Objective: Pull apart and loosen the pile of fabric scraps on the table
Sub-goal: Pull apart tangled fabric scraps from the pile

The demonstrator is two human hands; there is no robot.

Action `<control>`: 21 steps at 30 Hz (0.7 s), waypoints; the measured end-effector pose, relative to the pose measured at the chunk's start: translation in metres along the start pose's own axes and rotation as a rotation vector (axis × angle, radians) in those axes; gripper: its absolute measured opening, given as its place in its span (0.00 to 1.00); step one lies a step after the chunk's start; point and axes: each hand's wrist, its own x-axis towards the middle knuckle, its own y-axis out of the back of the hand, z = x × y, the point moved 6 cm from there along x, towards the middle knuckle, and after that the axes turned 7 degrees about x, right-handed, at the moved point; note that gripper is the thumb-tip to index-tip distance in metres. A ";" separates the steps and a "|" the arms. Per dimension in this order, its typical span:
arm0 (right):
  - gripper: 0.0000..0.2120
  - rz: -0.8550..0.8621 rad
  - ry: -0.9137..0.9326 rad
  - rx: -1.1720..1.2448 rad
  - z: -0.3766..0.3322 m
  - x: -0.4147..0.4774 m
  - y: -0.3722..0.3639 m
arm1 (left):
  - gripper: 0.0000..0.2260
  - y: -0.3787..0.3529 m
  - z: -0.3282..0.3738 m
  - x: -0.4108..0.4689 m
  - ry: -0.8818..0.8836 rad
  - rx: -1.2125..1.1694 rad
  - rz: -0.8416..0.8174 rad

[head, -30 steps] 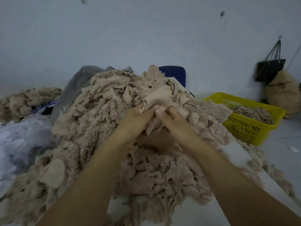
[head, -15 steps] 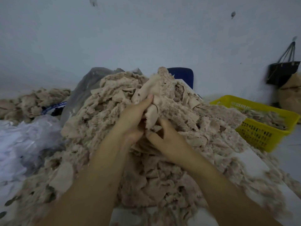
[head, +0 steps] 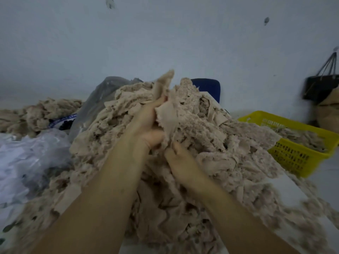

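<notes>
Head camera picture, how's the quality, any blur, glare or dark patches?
Head view: dim, flat bluish light, no glare, no hard shadows; motion blur smears the black bag and the lower right edge of the pile of fabric scraps; the left hand, right hand and raised fabric scrap are soft but readable.

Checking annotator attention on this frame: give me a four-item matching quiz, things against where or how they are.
Things:
1. left hand
2. yellow basket
3. black bag
4. blue chair back

Places or states:
A. hangs on the wall, far right
B. behind the scrap pile, near its peak
C. grips a raised scrap
D. right of the pile, scraps inside

Pairs: 1-C, 2-D, 3-A, 4-B
</notes>
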 end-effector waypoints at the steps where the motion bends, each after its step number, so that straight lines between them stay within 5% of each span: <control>1: 0.07 -0.035 -0.035 -0.102 0.016 -0.007 -0.005 | 0.21 0.007 0.007 0.005 -0.037 -0.042 0.053; 4: 0.15 -0.101 -0.191 -0.138 0.059 -0.030 -0.007 | 0.27 0.031 0.018 0.014 -0.048 -0.161 0.205; 7: 0.12 -0.090 -0.336 -0.049 0.076 -0.028 0.005 | 0.30 0.033 0.022 0.020 -0.027 -0.362 0.134; 16: 0.09 -0.138 -0.240 -0.257 0.065 -0.037 0.000 | 0.23 0.021 0.040 0.041 -0.041 -0.518 0.084; 18: 0.06 -0.185 -0.271 -0.251 0.055 -0.040 0.000 | 0.18 0.017 0.041 0.041 -0.036 -0.472 0.073; 21: 0.10 -0.030 -0.158 -0.113 0.011 -0.025 0.020 | 0.14 0.006 0.016 0.036 -0.025 -0.047 0.080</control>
